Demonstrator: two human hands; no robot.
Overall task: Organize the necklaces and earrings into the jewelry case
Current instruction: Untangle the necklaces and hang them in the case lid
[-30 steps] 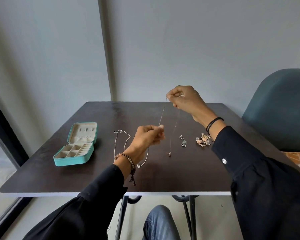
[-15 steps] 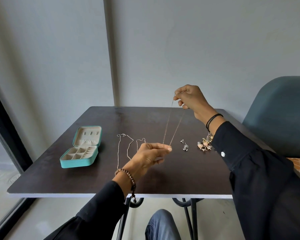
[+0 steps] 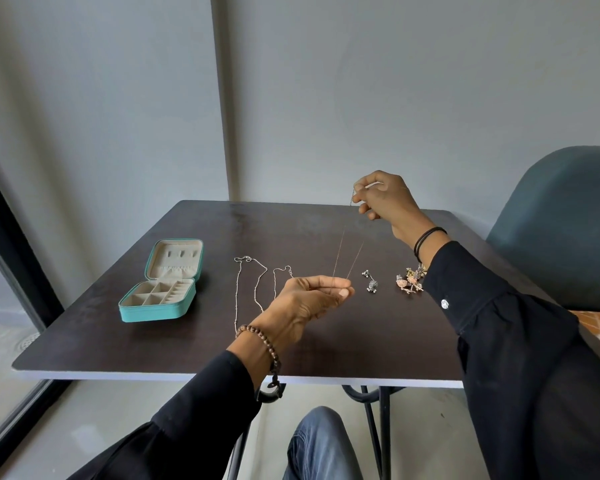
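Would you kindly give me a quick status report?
Left hand pinches thin necklace low; right hand pinches its clasp end high. Jewelry case open. Loose necklaces lie between.

Teal case (image 3: 153, 311), cream lining; dark brown table (image 3: 361, 341), white edge, black legs (image 3: 370, 427). Held chain (image 3: 338, 256) coppery; necklaces (image 3: 237, 299) and earrings (image 3: 371, 285) silver; cluster (image 3: 410, 283) rose-gold and silver. Black sleeves (image 3: 516, 341), white cuff button (image 3: 444, 303), black wristbands (image 3: 426, 237), brown-beaded bracelet (image 3: 260, 341). Slate-blue chair (image 3: 561, 220), plain grey wall (image 3: 361, 81), blue jeans (image 3: 319, 445).
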